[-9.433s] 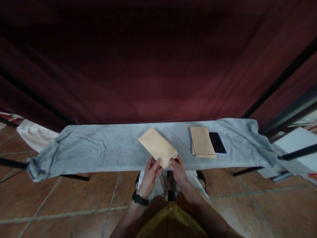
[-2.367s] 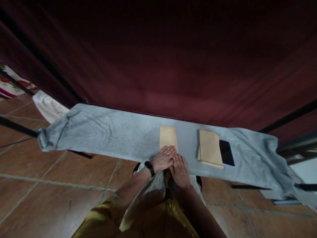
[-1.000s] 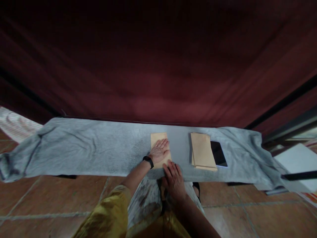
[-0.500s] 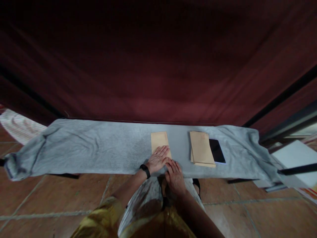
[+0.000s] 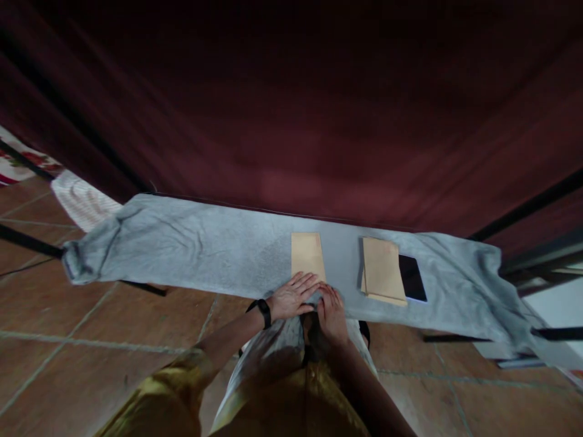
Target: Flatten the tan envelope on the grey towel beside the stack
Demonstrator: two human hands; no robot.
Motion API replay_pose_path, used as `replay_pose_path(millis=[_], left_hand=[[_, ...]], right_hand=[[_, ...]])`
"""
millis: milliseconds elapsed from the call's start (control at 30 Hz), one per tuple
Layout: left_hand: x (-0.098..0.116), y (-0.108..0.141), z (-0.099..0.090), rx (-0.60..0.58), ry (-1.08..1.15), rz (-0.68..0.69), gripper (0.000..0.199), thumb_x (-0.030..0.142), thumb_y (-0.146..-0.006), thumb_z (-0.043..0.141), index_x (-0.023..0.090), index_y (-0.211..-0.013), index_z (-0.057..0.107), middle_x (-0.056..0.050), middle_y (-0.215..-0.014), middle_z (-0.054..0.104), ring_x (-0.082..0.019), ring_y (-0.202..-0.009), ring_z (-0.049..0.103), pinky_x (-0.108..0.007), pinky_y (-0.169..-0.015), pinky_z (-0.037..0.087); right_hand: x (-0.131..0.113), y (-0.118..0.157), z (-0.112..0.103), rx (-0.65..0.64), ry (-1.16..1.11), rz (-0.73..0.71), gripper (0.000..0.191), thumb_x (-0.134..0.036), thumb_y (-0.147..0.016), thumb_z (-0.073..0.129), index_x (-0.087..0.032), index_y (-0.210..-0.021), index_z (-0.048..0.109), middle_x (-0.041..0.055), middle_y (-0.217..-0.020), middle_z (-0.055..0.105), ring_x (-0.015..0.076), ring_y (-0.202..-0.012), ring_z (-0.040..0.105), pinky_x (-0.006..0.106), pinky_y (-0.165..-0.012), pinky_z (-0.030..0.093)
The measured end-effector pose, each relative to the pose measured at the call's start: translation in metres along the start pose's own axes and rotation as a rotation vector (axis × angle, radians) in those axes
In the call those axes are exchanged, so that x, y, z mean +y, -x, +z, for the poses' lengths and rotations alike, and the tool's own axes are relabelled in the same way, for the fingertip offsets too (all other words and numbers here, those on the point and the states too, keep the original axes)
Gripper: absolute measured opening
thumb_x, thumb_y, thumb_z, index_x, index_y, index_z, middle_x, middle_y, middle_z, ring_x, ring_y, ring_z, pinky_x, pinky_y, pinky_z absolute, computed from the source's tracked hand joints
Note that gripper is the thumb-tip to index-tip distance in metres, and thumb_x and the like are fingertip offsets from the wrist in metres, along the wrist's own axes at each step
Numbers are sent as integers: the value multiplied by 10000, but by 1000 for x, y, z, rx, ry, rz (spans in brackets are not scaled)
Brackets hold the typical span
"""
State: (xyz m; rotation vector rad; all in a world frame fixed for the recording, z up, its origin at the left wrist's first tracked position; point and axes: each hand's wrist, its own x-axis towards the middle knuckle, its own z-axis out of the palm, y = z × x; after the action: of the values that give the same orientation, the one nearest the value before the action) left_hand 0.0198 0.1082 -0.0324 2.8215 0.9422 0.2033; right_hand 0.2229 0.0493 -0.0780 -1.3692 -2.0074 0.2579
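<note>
Evidently, one tan envelope (image 5: 306, 252) lies flat near the middle of the cloth-covered surface (image 5: 228, 249), directly before the person, its near end beneath the fingers. The left hand (image 5: 294, 297) is spread palm-down over that end, fingers extended and gripping nothing. The right hand (image 5: 333, 312) lies just beside it at the near right corner, its fingers slightly bent; whether it pinches the paper cannot be told. The two hands meet at the fingertips and obstruct the view of the near edge, so the condition of that edge is unverified. The far part is exposed and appears flat, with faint reddish marking near its right edge.

To the right, well apart from the hands, sits a stack of similar envelopes (image 5: 382, 267), unevenly aligned. A dark-screened device (image 5: 413, 278) lies against or partly beneath its right side. Folds run through the cloth at both ends. A dark red curtain (image 5: 291, 133) hangs beyond the far edge.
</note>
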Motion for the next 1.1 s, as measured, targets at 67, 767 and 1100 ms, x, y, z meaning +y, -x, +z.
replay_pose_path(millis=[67,767,1100], left_hand=[[0,3,0,4,6,17,743,554,-1011,533,197,-1623,310,-124,-1701,295,-254,-1601,185,-447,-1307,143],[-11,27,4,-19,14,49,782,529,-990,575,104,-1593,315,-195,-1668,341,-267,-1583,245,-450,-1299,188],[-12,27,15,-4,-4,39,754,572,-977,569,82,-1533,430,-217,-1600,450,-311,-1543,338,-476,-1288,228]], right_hand=[[-1,0,-1,0,-8,5,458,-187,-1046,323,-158,-1473,486,158,-1456,601,280,-1408,502,572,-1189,392],[-6,-21,-2,-151,281,-7,513,-325,-1111,287,-90,-1498,528,172,-1552,530,261,-1481,447,501,-1251,282],[1,-74,22,-303,334,17,549,-359,-1110,254,-130,-1582,417,140,-1666,364,240,-1552,322,462,-1256,254]])
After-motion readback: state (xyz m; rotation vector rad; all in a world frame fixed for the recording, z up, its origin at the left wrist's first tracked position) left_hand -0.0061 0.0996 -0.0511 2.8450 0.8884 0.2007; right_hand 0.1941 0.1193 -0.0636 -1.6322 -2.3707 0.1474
